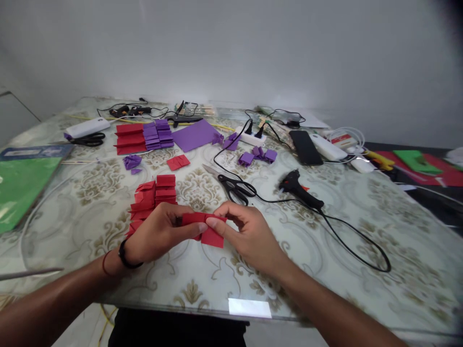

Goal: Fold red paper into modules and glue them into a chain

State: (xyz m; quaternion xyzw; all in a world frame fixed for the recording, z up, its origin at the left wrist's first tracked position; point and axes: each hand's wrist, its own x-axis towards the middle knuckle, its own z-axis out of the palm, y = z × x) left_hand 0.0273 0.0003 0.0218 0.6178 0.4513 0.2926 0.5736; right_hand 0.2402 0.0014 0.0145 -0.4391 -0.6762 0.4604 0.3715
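Both hands grip one folded piece of red paper (212,237) above the front of the table. My left hand (162,231) pinches its left part, thumb on top. My right hand (246,231) holds the right part between thumb and curled fingers. Left of the paper, partly behind my left hand, lie several pleated red paper pieces (165,189). A small flat red piece (178,162) rests farther back. Black-handled scissors (237,188) lie open beyond my right hand, and a black glue gun (302,192) is to their right.
Behind are red folded strips (130,138), purple folded strips (158,134), a purple sheet (197,134), a power strip (250,137) and a phone (306,148). A green packet (27,185) lies left. The glue gun's cable (356,233) loops across the right side of the patterned table (361,289).
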